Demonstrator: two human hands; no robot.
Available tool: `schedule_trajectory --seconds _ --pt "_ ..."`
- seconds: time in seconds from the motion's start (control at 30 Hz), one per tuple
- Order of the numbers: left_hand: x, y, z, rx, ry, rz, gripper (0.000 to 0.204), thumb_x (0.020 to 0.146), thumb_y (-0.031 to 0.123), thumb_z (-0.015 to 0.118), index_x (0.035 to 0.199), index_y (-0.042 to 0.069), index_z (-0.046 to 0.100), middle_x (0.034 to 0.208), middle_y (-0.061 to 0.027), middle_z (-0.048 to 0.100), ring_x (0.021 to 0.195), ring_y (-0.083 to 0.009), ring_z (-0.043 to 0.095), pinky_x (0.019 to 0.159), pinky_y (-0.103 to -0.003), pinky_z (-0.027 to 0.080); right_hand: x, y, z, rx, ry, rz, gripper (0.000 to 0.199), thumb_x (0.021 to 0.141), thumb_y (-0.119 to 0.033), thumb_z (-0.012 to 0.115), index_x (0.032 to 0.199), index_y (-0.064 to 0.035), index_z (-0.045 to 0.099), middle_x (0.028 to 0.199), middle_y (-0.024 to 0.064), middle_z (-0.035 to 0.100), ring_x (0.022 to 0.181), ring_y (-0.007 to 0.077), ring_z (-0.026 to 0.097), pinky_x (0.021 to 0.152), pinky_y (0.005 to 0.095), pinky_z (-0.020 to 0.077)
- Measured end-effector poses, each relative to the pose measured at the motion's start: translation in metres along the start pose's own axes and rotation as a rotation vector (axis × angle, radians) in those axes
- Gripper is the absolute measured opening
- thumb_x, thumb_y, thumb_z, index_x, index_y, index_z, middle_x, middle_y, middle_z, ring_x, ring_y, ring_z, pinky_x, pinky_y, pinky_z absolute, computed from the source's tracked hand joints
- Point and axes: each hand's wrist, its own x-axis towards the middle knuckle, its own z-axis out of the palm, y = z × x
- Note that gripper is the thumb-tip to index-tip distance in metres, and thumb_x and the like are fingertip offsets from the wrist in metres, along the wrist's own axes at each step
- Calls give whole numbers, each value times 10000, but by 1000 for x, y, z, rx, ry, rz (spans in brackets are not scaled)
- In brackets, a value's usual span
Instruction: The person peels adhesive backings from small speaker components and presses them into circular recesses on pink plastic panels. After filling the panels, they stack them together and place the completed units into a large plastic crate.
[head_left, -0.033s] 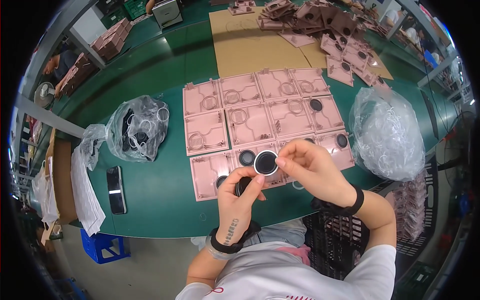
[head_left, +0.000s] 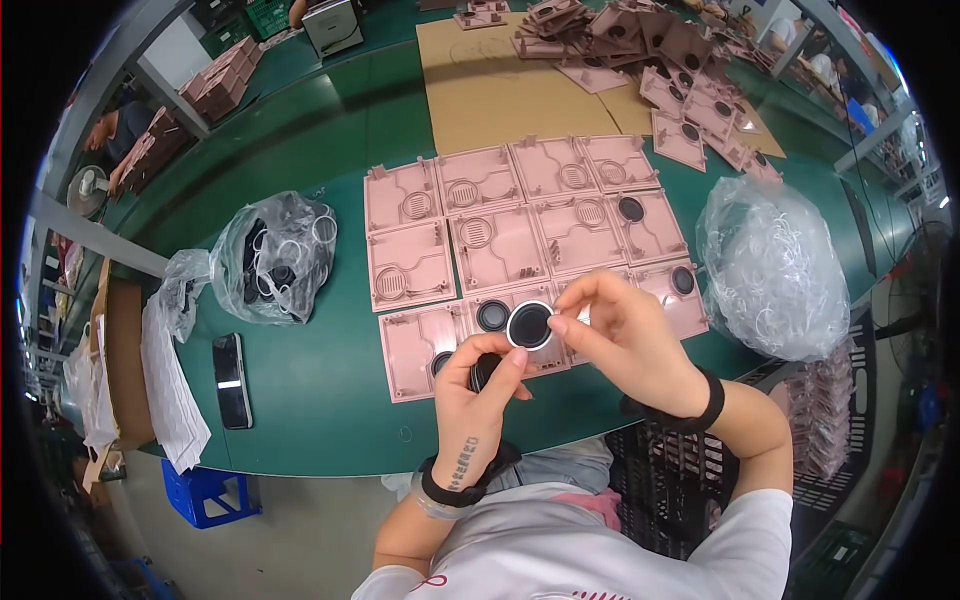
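On the left of the green surface (head_left: 320, 410), a dark phone (head_left: 232, 385) is lying near a clear bag (head_left: 232, 290) containing black parts (head_left: 283, 273). The left hand (head_left: 468, 400) is curling around a black disc (head_left: 484, 372) while its thumb and forefinger are pinching the lower left edge of a white-rimmed disc (head_left: 529, 326). That piece is sitting between both hands, above pink panels (head_left: 500, 255). The right hand (head_left: 635, 340) is pinching its right edge between thumb and forefinger. Farther right, a bulging bag (head_left: 770, 275) is resting.
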Motion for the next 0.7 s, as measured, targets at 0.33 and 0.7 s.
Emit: schedule_trajectory --seconds 0.33,0.7 --pt "-2 3 1 235 -9 34 131 878 94 619 939 -20 600 805 -67 641 619 -81 570 592 -196 464 0 1 1 -397 22 -237 117 738 -51 726 844 -62 677 785 -1 584 538 71 392 473 216 312" --pt "2 -5 -3 392 -7 169 108 868 55 624 936 -26 606 806 -33 611 618 -61 549 561 -188 468 1 9 2 -497 22 -302 111 736 -37 722 827 -42 660 779 28 589 607 127 528 507 247 407"
